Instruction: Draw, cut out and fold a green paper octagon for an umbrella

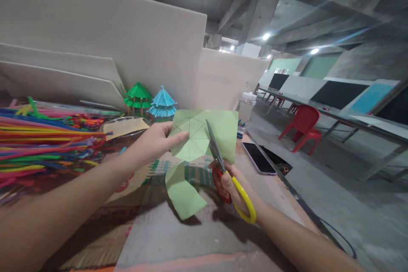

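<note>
Above the tabletop, the left hand pinches seemingly part-trimmed green paper; the right hand grips scissors across it. An offcut lies below; the right side looks uncut.

Free room on near tabletop; obstacles: pipe cleaners left, scissors and paper offcut centre, phone right.

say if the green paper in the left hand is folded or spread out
Spread out: the green paper shows a broad, open face, with ruled lines crossing it beside the left hand.
</note>
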`<state>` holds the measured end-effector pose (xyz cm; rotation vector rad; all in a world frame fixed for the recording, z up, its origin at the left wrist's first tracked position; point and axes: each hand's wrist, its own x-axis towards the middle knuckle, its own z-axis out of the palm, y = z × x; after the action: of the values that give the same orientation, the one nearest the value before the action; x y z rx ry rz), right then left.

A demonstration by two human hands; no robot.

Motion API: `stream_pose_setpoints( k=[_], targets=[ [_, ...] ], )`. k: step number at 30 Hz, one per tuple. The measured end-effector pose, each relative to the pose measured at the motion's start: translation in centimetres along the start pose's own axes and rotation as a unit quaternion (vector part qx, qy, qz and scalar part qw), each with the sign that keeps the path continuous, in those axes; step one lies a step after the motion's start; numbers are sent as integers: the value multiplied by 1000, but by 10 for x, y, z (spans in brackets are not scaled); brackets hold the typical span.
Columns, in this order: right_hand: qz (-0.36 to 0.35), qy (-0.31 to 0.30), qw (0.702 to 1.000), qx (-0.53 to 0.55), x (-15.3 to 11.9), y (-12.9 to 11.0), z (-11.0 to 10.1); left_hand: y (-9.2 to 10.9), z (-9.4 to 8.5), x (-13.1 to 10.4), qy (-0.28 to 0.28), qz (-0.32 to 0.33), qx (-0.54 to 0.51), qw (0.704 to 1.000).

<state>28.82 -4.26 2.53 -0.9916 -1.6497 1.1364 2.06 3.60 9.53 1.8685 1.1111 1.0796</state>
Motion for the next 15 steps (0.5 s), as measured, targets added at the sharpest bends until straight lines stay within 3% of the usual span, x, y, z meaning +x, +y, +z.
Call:
stream_pose_setpoints(
  k=[15],
  targets=[
    [-15,-39,998,43,2,12,-2,3,-1,2,-26,-7,21,999]
  ],
)
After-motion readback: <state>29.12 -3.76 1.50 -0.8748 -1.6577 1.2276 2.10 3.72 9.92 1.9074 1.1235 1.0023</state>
